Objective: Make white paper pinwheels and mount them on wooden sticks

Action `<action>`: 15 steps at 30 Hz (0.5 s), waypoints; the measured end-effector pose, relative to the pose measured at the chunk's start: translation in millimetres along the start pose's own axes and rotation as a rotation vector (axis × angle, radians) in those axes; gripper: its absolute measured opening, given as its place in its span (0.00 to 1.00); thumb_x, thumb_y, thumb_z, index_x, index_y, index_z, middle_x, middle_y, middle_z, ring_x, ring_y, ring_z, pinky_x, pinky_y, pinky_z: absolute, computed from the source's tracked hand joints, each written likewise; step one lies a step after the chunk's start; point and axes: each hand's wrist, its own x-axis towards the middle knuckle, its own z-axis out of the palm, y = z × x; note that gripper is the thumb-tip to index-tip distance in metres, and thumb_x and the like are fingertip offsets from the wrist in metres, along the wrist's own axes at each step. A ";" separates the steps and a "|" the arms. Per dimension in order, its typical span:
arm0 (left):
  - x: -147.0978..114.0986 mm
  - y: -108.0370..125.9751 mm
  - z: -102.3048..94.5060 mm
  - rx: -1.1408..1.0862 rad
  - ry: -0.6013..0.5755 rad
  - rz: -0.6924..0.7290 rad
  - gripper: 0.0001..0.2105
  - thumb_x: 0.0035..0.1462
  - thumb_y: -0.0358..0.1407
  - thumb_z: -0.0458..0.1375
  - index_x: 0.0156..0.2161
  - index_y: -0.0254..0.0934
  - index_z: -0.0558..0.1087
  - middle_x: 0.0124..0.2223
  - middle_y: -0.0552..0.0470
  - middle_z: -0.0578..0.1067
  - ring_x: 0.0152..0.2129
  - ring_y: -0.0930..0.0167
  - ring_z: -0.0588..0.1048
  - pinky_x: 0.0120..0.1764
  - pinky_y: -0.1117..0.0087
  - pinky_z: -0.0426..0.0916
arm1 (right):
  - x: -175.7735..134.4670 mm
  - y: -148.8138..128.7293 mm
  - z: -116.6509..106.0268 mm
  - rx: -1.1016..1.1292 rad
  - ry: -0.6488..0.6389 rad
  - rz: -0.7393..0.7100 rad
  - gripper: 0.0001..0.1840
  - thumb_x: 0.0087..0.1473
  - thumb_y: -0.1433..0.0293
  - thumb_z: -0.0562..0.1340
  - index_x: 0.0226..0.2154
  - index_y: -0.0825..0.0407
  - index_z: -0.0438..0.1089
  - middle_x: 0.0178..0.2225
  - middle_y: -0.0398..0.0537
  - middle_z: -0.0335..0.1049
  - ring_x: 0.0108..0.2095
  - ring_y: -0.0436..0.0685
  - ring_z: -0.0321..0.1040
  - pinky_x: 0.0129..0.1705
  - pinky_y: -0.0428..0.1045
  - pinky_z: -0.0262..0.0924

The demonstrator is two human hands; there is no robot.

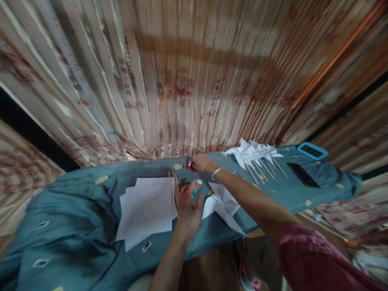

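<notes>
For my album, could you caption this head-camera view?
Right hand reaches a small red object while the left hand rests beside white paper sheets on a teal cloth.

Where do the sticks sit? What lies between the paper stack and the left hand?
In the head view, a few wooden sticks lie between the paper stack and the left hand.

The right hand [202, 162] touches a small red object [190, 165] on the cloth-covered bench [75, 210]; the left hand [188, 206] rests beside stacked white paper [147, 210] and wooden sticks [176, 186].
</notes>
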 end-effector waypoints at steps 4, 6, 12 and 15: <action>0.9 -2.0 -2.2 -0.012 0.000 0.020 0.18 0.57 0.33 0.55 0.54 0.38 0.68 0.47 0.46 0.78 0.49 0.63 0.72 0.55 0.55 0.63 | -2.7 5.0 2.1 0.036 0.043 0.039 0.19 0.60 0.63 0.61 0.51 0.55 0.65 0.50 0.53 0.67 0.46 0.59 0.69 0.46 0.58 0.67; 1.2 -3.0 -2.6 -0.026 0.008 0.020 0.18 0.57 0.34 0.55 0.53 0.39 0.68 0.47 0.47 0.78 0.49 0.63 0.72 0.55 0.55 0.64 | -6.1 8.0 3.8 0.064 0.071 0.064 0.16 0.62 0.65 0.58 0.49 0.57 0.67 0.48 0.56 0.69 0.46 0.59 0.69 0.47 0.56 0.66; 2.0 -2.7 -0.2 -0.033 -0.005 -0.044 0.18 0.57 0.33 0.55 0.53 0.39 0.69 0.47 0.46 0.78 0.48 0.64 0.74 0.54 0.57 0.65 | -17.7 14.6 11.4 0.176 0.119 0.107 0.15 0.63 0.73 0.49 0.44 0.59 0.70 0.42 0.59 0.75 0.44 0.58 0.72 0.42 0.46 0.60; 2.9 -2.3 2.3 -0.018 -0.012 -0.049 0.18 0.57 0.33 0.55 0.53 0.38 0.69 0.47 0.46 0.78 0.48 0.63 0.74 0.53 0.57 0.65 | -18.2 14.0 15.2 0.228 0.152 0.126 0.16 0.64 0.71 0.49 0.45 0.58 0.69 0.43 0.60 0.75 0.45 0.58 0.71 0.43 0.47 0.59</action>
